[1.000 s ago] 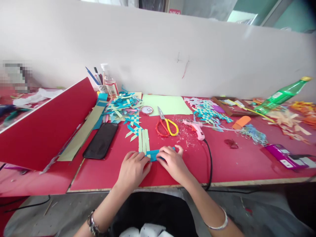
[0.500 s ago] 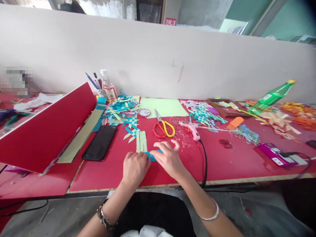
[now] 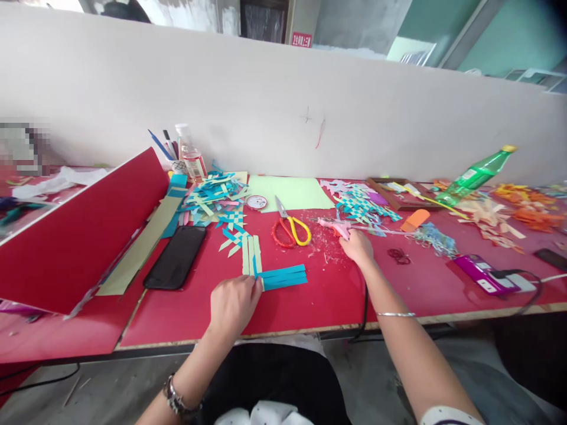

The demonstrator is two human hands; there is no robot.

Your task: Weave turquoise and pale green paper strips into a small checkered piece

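Note:
My left hand (image 3: 234, 301) presses with closed fingers on the corner where pale green paper strips (image 3: 251, 254) meet blue paper strips (image 3: 286, 277). The green strips run away from me, the blue ones out to the right. One narrow blue piece lies across the green strips beside my fingertips. Out to the right, my right hand (image 3: 358, 247) is closed round the handle of a pink glue gun (image 3: 333, 225), which rests on the red table. Between the strips and the gun lie scissors (image 3: 291, 229) with one red and one yellow handle.
A black phone (image 3: 175, 258) and a raised red board (image 3: 84, 236) are on the left. Behind are woven paper scraps (image 3: 217, 198), a light green sheet (image 3: 290, 193) and a clear bottle (image 3: 190, 154). A green bottle (image 3: 476, 177) leans at right, near a purple power strip (image 3: 487, 274).
My right hand has left the blue strips and moved right and away from me to the glue gun, taking hold of its handle. My left hand stays on the strips.

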